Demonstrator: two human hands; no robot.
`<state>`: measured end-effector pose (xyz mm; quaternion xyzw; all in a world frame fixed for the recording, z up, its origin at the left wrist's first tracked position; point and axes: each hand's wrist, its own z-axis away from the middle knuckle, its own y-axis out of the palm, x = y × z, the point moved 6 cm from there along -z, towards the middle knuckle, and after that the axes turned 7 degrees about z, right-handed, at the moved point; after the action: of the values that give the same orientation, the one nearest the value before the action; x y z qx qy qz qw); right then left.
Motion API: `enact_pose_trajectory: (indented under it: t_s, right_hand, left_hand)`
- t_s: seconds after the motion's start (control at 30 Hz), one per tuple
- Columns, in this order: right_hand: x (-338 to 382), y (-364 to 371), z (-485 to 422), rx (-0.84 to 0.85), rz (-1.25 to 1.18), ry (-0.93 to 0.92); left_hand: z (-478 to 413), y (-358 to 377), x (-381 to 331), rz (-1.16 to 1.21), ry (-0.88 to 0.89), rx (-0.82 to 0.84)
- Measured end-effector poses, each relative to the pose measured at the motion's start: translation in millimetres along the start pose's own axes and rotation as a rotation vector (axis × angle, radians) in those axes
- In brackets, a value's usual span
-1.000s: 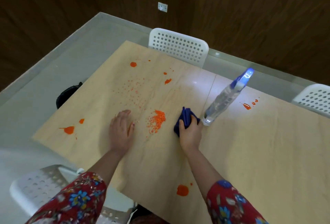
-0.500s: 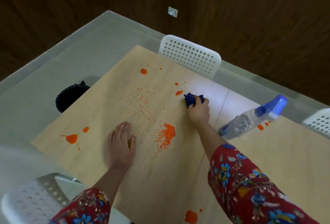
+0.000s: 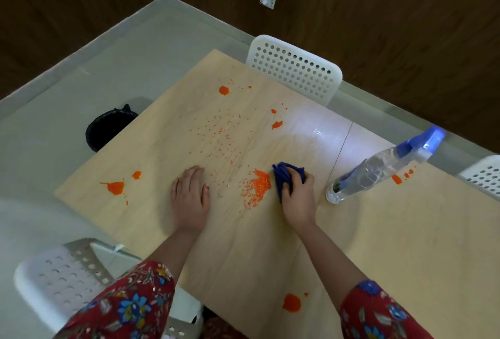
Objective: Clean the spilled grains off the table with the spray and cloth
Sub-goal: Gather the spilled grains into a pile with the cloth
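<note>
- We find the grains (image 3: 259, 185) heaped mid-bench (image 3: 243, 257), with thinner scatter toward 11 o'clock.
- At their 3 o'clock the right hand (image 3: 299, 200) grips the cloth (image 3: 284, 176), apparently touching the heap.
- The left hand (image 3: 189, 200) lies flat at 9 o'clock, fingers straight.
- The spray bottle (image 3: 378, 168) stands farther toward 3 o'clock.

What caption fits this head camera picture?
Right hand holds cloth beside grains; left hand rests flat on table.

Cloth (image 3: 282, 179) partly covered, bin (image 3: 108, 130) partly hidden, far-right chair (image 3: 484, 176) cropped
</note>
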<state>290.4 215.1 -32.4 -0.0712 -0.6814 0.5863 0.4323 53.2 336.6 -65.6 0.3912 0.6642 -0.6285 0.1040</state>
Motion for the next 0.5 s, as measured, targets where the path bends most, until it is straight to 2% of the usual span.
enact_pose_trajectory:
  t_s: [0.07, 0.17, 0.23, 0.37, 0.43, 0.5]
  right_hand:
    - [19.4, 4.1, 3.4, 0.015, -0.057, -0.031]
    - [38.1, -8.6, 12.0, -0.081, -0.064, -0.069]
    - [49.2, -12.5, 31.5, -0.054, -0.028, -0.260]
    - [52.0, 23.5, 109.7, 0.237, 0.206, -0.797]
    - [45.7, 39.8, 128.6, 0.181, 0.325, -0.977]
    - [52.6, 51.4, 117.1, 0.119, 0.384, -1.027]
  left_hand:
    - [-0.5, -7.2, -1.4, 0.067, 0.001, -0.027]
    - [13.7, -30.1, 0.3, 0.184, -0.039, -0.123]
    - [32.7, -43.9, 4.1, 0.250, -0.107, -0.185]
    - [64.4, -63.4, 22.8, 0.313, -0.224, -0.300]
    - [70.6, -70.6, 34.2, 0.348, -0.266, -0.359]
    - [76.1, -74.6, 43.2, 0.357, -0.304, -0.386]
